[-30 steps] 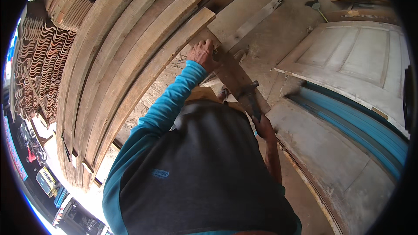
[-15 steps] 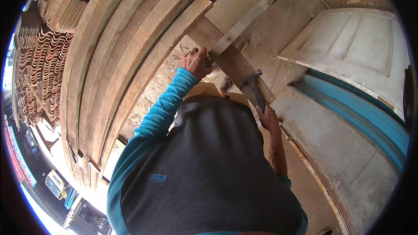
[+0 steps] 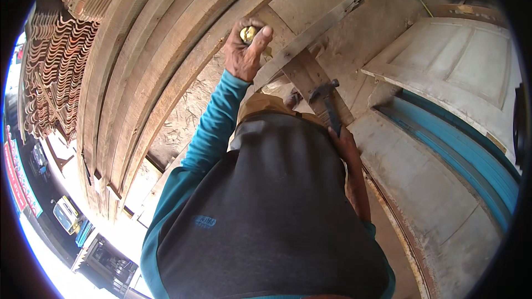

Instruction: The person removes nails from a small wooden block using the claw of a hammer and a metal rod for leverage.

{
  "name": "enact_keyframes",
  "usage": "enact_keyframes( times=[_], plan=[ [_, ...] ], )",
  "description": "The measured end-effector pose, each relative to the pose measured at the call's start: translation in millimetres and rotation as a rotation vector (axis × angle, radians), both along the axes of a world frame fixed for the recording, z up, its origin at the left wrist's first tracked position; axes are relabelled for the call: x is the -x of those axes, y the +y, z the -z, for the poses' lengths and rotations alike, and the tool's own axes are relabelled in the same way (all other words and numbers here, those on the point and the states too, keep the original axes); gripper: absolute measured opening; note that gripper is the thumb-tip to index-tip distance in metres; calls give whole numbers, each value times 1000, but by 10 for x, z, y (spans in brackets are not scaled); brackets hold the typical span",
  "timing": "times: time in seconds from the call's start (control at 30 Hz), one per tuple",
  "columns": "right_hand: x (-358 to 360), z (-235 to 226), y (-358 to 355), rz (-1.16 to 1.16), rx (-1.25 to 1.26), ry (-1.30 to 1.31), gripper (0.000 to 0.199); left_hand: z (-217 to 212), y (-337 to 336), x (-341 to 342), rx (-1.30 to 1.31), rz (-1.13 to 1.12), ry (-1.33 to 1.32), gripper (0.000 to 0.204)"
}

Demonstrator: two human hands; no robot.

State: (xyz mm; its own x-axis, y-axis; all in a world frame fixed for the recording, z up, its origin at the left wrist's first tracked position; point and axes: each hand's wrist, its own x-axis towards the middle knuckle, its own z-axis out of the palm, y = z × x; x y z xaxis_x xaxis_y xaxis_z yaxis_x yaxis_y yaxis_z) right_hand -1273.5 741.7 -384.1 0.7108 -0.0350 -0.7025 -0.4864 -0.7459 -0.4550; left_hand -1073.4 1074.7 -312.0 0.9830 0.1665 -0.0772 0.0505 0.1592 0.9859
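Observation:
My left hand (image 3: 243, 58), raised beside the stacked timbers, is curled around a small, shiny gold-coloured piece (image 3: 248, 34) whose kind I cannot make out. In my right hand (image 3: 344, 144) is the dark handle of a hammer (image 3: 331, 109). The hammer's head lies over a wide wooden board (image 3: 306, 75) in front of me. A long narrow wooden strip (image 3: 327, 25) crosses that board at an angle, its far end notched or split. My lap and the near end of the strip are partly hidden by my left arm and dark vest.
Long thick timbers (image 3: 160, 77) are stacked at my left, with roof tiles (image 3: 64, 77) beyond them. To the right are a pale panelled door (image 3: 449, 61), blue-painted boards (image 3: 449, 138) and a grey slab (image 3: 415, 177). Wood shavings (image 3: 185, 105) litter the floor.
My left hand has lifted up and away from the strip and turned, so the gold-coloured piece now shows. My right hand keeps the hammer at nearly the same place over the board.

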Motion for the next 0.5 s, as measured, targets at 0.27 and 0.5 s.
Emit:
enact_keyframes(
  times=[0.27, 0.5],
  plan=[
    [77, 287, -165, -29, 3, -32, 67, 332, -347, -290, 65, 44, -61, 21],
    [63, 314, -204, -62, -38, -84, 69, 450, -405, -312, 281, -17, -65, 27]
  ],
)
